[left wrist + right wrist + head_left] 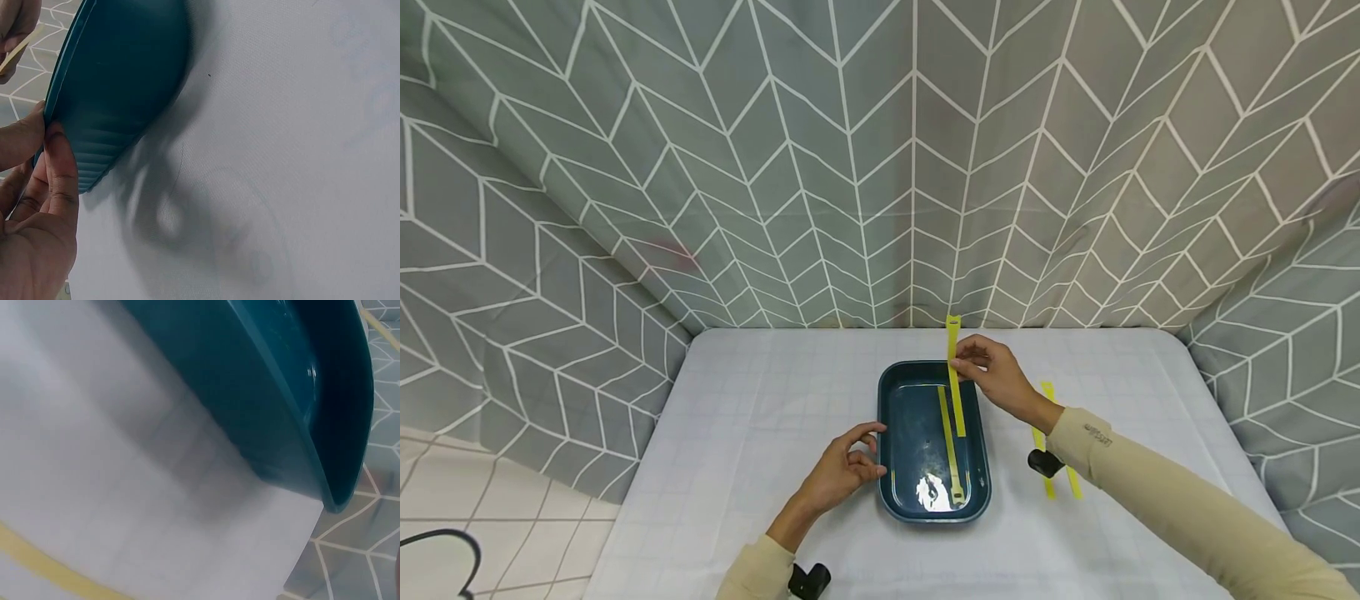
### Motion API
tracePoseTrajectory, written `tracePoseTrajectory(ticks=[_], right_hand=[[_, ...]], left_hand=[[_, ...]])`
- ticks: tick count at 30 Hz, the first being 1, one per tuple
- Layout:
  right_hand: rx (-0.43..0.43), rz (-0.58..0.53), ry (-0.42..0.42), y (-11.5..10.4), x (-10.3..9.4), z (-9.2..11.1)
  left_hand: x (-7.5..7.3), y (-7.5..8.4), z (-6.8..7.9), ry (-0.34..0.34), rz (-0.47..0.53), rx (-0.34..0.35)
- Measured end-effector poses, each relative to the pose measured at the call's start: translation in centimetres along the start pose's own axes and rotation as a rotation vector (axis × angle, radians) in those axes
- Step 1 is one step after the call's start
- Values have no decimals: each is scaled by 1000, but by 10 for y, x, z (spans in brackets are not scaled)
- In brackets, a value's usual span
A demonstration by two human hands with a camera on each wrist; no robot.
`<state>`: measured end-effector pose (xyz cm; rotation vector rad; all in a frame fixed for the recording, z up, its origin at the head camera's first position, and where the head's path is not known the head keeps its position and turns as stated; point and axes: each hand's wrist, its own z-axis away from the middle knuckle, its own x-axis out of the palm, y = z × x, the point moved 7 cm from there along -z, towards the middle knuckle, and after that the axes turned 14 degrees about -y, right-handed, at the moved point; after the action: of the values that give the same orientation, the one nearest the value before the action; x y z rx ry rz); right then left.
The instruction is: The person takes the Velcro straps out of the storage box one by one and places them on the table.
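A dark teal rectangular tray [891, 492] sits on the white-covered table. My left hand [844, 468] holds its left edge; in the left wrist view the fingers [61, 165] lie against the tray's rim and outer wall [125, 69]. Over the tray's far right part, my right hand [1000, 379] pinches a yellow strap [957, 392] with a slotted end, held upright with that end pointing away. A second yellow slotted strap [951, 450] lies lengthwise inside the tray. The right wrist view shows the tray's outer side [250, 406], with the right hand almost wholly out of frame.
More yellow straps [1073, 482] lie on the table right of the tray, partly hidden under the right forearm; one strap [56, 575] crosses the right wrist view's corner. A patterned grey curtain [880, 167] hangs behind the white tablecloth [760, 400]. Tiled floor [512, 517] shows at lower left.
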<state>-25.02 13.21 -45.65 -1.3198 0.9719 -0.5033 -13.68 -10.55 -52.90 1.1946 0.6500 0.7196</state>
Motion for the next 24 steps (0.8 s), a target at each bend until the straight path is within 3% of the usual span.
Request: tracePoseTrajectory(ticks=[15, 24], right_hand=[[103, -118, 72, 33, -18, 27], [231, -126, 126, 51, -29, 48]], left_hand=[[-2, 0, 0, 1, -10, 2], [-1, -1, 0, 11, -5, -16]])
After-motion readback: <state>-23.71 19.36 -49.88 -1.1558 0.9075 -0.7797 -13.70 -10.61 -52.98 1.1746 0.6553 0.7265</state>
